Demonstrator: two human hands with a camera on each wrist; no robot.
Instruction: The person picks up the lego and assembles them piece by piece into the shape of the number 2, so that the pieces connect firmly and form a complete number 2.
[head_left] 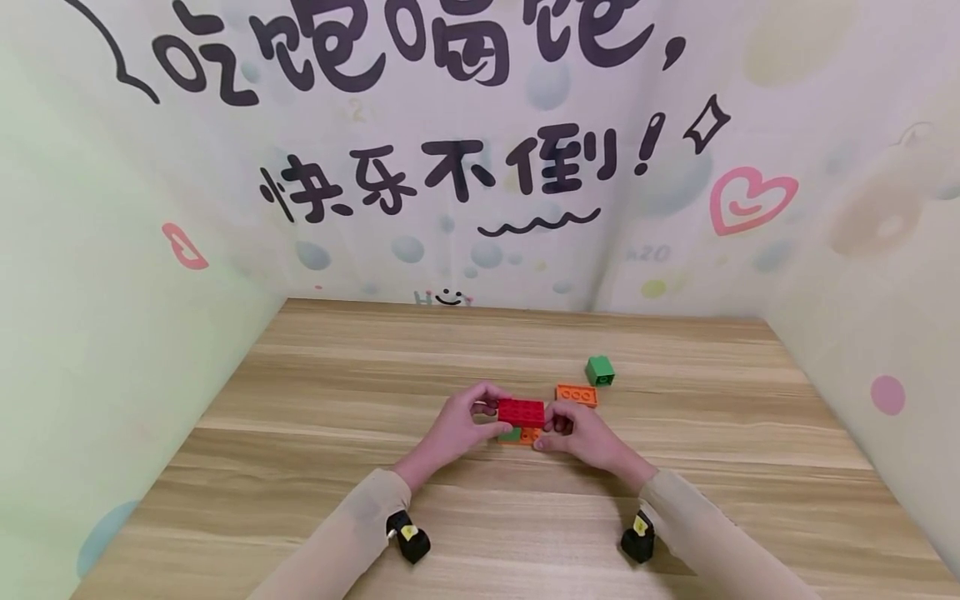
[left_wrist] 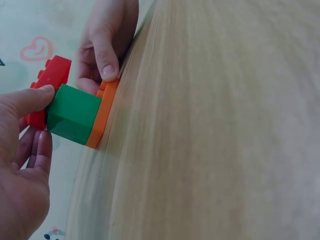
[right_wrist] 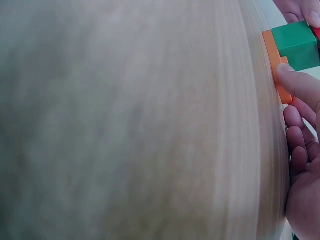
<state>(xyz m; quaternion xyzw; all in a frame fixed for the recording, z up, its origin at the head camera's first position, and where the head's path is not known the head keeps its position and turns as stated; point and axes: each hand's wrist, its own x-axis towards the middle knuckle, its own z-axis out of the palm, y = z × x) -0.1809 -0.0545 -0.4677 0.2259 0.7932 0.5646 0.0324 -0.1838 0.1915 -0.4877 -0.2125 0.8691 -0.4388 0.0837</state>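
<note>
My left hand (head_left: 457, 429) pinches a red studded toy brick (head_left: 521, 412) between thumb and fingers. Beneath the red brick stands a green block (left_wrist: 75, 112), on one end of a flat orange brick (left_wrist: 104, 115) that lies on the table. The red one looks slightly tilted in the left wrist view; whether it is fully seated on the green block I cannot tell. At the other end of the orange brick, my right hand (head_left: 592, 437) grips it with the thumb on top, fingers partly hidden behind in the right wrist view.
Just behind my right hand lies a second orange brick (head_left: 576, 395), hollow side showing. A loose green block (head_left: 600, 371) is beyond it. The wood-grain table (head_left: 337, 358) meets a printed backdrop (head_left: 450, 250) at its far edge.
</note>
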